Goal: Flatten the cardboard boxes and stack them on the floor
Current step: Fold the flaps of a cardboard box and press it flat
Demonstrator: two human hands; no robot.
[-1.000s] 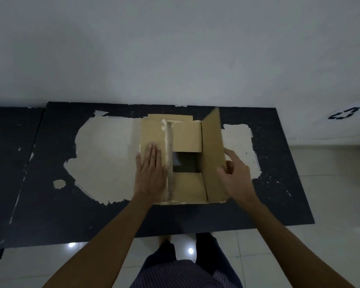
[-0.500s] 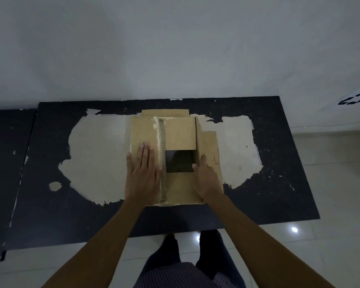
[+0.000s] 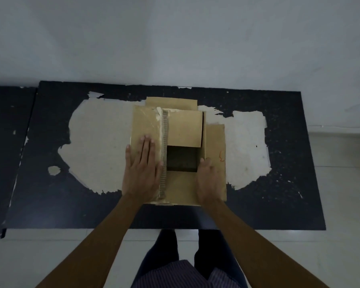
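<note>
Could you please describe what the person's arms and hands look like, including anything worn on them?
Both forearms are bare, no sleeves visible. The left hand and right hand wear no gloves; no rings, watch or bracelets are visible.

I am seeing a black rectangular tabletop sitting against a pale grey wall, its dark coating peeling to bare a large cream patch. A second dark tabletop is lying just beside its left edge, over glossy white floor tiles.

Dim, bluish cast; slight blur on right hand; wide-angle bending at edges; faint glare on near floor.
</note>
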